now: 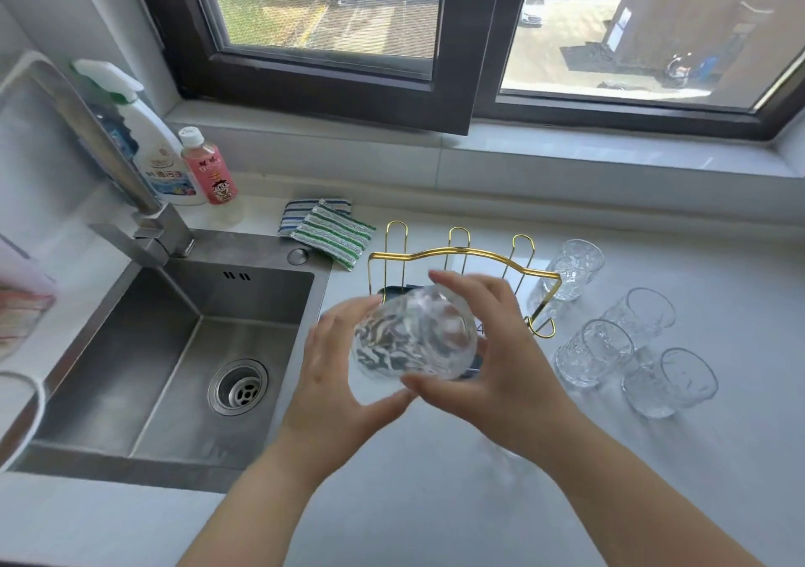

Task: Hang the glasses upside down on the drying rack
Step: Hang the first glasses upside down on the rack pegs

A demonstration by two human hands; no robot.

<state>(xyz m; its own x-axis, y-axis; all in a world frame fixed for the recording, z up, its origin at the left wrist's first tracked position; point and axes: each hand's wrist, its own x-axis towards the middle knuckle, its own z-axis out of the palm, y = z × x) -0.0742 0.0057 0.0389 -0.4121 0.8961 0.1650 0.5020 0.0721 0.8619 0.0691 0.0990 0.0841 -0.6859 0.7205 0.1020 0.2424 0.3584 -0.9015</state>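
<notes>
A clear textured glass [414, 337] is held tilted on its side above the counter, in front of the gold wire drying rack [461, 255]. My left hand [339, 375] cups its left side and my right hand [492, 357] grips its right side and base. The rack's upright gold loops stand bare behind my hands, over a dark tray. Several more clear glasses stand upright to the right of the rack, the nearest ones being a glass [594, 351], a glass [668, 381] and a glass [640, 316].
A steel sink [174, 348] with a faucet [148, 226] lies to the left. Two striped cloths [326, 229] lie behind the rack. A spray bottle [152, 148] and a pink bottle [211, 170] stand by the window sill. White counter extends in front.
</notes>
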